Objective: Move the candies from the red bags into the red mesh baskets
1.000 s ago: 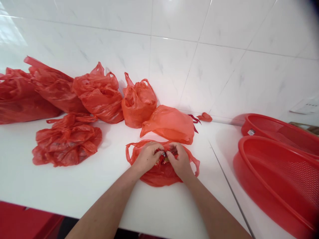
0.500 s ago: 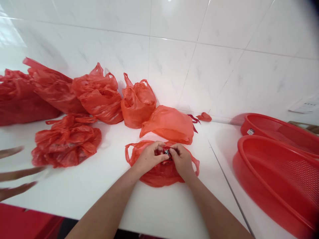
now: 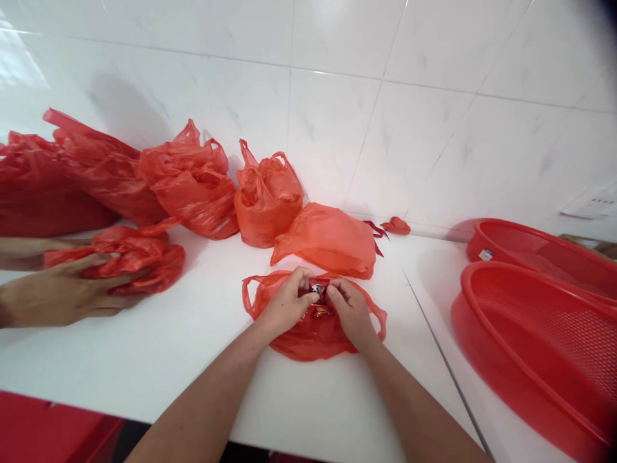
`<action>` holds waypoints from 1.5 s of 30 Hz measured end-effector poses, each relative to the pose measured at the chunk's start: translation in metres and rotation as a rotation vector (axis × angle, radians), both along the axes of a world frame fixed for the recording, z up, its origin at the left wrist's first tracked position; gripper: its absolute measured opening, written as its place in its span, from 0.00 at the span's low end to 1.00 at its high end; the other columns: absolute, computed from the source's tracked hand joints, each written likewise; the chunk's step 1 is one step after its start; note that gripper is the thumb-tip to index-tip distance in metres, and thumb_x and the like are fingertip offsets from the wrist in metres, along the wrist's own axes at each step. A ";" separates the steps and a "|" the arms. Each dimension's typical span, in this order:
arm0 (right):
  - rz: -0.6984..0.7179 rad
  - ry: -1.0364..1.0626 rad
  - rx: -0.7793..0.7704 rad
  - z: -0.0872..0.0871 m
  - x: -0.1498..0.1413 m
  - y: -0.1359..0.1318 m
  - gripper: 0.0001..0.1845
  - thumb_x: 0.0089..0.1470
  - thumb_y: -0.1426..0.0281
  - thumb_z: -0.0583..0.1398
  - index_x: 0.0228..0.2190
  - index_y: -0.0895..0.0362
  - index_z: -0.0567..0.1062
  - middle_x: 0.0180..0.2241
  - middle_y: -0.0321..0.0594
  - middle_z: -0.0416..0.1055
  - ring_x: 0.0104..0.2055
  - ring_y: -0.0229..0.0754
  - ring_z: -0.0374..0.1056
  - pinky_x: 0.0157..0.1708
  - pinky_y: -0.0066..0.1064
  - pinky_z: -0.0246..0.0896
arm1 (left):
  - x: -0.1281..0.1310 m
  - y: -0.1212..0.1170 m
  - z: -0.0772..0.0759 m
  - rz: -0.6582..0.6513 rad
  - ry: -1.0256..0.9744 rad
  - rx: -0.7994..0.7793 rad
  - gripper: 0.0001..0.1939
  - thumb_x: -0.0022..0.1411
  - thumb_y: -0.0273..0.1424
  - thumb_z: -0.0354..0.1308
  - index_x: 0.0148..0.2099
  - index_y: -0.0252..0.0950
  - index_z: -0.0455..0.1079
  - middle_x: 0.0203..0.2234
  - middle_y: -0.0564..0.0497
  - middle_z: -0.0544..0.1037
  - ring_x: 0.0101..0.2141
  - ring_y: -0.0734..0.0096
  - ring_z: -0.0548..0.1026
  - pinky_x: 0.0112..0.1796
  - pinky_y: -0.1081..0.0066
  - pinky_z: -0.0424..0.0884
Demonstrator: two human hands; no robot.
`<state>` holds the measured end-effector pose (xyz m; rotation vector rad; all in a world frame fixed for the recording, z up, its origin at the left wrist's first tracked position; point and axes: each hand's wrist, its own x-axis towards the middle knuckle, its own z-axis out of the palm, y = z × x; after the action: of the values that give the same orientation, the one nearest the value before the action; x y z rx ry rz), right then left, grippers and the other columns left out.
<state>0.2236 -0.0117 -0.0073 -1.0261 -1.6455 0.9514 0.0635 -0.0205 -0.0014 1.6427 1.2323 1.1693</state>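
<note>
A small red packet (image 3: pixel 318 289) with a dark and white print is pinched between my two hands. My left hand (image 3: pixel 288 299) grips its left end, thumb across the front. My right hand (image 3: pixel 351 306) is closed on its right end. Both hands are over the mouth of a red plastic bag (image 3: pixel 313 344), which lies open on the white table (image 3: pixel 202 373) with a handle loop out to each side. Just below the packet, something shiny red and gold (image 3: pixel 322 312) shows inside the bag; what it is I cannot make out.
At the left a co-worker's hands (image 3: pixel 62 289) hold a crumpled red bag (image 3: pixel 139 247). Several filled red bags (image 3: pixel 267 199) line the tiled wall, with a flatter red bag (image 3: pixel 328 238) beyond my hands. Red plastic baskets (image 3: pixel 525 360) stand at the right, past a table seam.
The packet has come up into clearer view between my fingers. The co-worker's hands have reached in from the left and taken hold of the crumpled bag, which has shifted left.
</note>
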 end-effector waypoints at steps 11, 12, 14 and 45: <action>-0.070 -0.089 0.004 -0.001 0.000 0.002 0.12 0.52 0.66 0.54 0.20 0.53 0.59 0.20 0.31 0.58 0.24 0.38 0.54 0.23 0.28 0.51 | 0.004 -0.003 0.000 -0.040 0.013 -0.051 0.19 0.56 0.30 0.56 0.50 0.43 0.58 0.25 0.59 0.66 0.29 0.73 0.69 0.33 0.71 0.68; -0.073 -0.087 0.004 -0.001 0.000 0.002 0.12 0.52 0.66 0.54 0.20 0.53 0.59 0.20 0.31 0.58 0.24 0.38 0.54 0.24 0.28 0.51 | 0.004 -0.003 0.000 -0.047 0.014 -0.055 0.23 0.55 0.31 0.57 0.53 0.44 0.58 0.26 0.59 0.67 0.29 0.72 0.70 0.33 0.70 0.68; -0.072 -0.081 -0.003 -0.001 0.000 0.002 0.12 0.52 0.66 0.54 0.20 0.53 0.59 0.20 0.31 0.58 0.24 0.38 0.54 0.24 0.29 0.51 | 0.004 -0.004 -0.001 -0.043 0.022 -0.044 0.25 0.54 0.30 0.58 0.54 0.44 0.58 0.26 0.58 0.68 0.30 0.71 0.70 0.35 0.70 0.69; -0.181 -0.315 0.082 -0.011 0.009 0.013 0.06 0.53 0.68 0.53 0.28 0.53 0.69 0.27 0.34 0.71 0.29 0.41 0.66 0.30 0.31 0.58 | -0.012 0.007 -0.002 0.208 0.439 0.231 0.10 0.58 0.24 0.49 0.37 0.41 0.70 0.30 0.54 0.76 0.35 0.67 0.73 0.40 0.67 0.67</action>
<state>0.2325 0.0008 -0.0179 -1.2936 -1.7933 0.6210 0.0513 -0.0132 -0.0030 2.0595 1.6204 1.1436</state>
